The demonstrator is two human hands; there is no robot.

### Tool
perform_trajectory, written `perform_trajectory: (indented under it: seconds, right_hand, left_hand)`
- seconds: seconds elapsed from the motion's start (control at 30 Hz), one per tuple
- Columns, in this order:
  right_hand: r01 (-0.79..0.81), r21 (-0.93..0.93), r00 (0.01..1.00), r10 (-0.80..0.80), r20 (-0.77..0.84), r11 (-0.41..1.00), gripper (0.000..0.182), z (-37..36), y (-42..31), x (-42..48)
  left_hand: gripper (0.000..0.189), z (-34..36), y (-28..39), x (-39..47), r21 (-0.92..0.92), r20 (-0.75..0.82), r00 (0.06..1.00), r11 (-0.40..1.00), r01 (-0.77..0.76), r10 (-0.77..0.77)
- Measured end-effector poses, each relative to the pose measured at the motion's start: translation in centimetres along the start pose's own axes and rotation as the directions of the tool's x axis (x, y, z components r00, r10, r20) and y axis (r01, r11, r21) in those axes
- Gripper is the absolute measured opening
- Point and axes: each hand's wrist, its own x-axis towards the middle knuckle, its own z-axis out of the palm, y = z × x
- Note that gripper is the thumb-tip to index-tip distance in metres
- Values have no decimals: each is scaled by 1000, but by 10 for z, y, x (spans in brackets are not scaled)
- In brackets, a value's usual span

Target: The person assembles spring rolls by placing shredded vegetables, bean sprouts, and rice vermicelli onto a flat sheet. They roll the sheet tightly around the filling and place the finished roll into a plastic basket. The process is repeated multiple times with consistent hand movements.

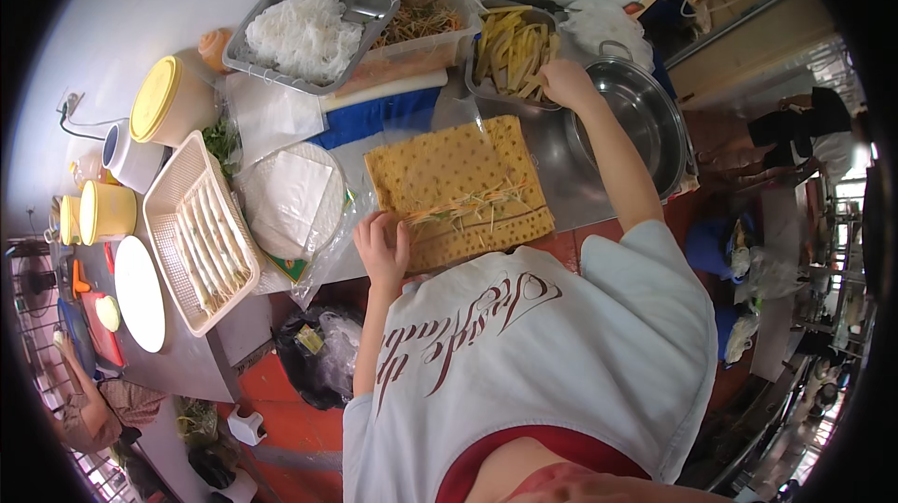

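A brown-spotted yellow cloth lies in front of me, with a thin translucent sheet, seemingly rice paper, over it. Across its near part runs a line of shredded vegetables, orange and pale. My left hand rests at the left end of that line, thumb apart from the fingers; nothing shows in its grasp. At the back right, my right hand reaches into a metal tray of yellow strips. Its fingertips pinch a strip at the tray's right side.
Left stands a plastic basket of long white rolls. Round wrappers lie beside it. Behind are a tray of white noodles and a tub of shredded vegetables. A steel pot stands right. Another person's arm shows far left.
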Motion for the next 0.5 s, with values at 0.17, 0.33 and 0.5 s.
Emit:
perform_trajectory:
  seconds: [0.17,0.33,0.5]
  right_hand:
    - [301,519,896,-424,133,800,21,-2,-75,-89]
    - [382,506,853,-506,128,773,19,55,-110,-137]
    - [411,547,895,-436,-91,729,15,43,-111,-130]
  left_hand:
    - [19,1,-1,-3,3,17,1000,1000,26,-26]
    - [14,1,2,0,-1,16,1000,1000,-6,6]
    - [12,1,0,-1,-8,-4,1000,1000,5,-5]
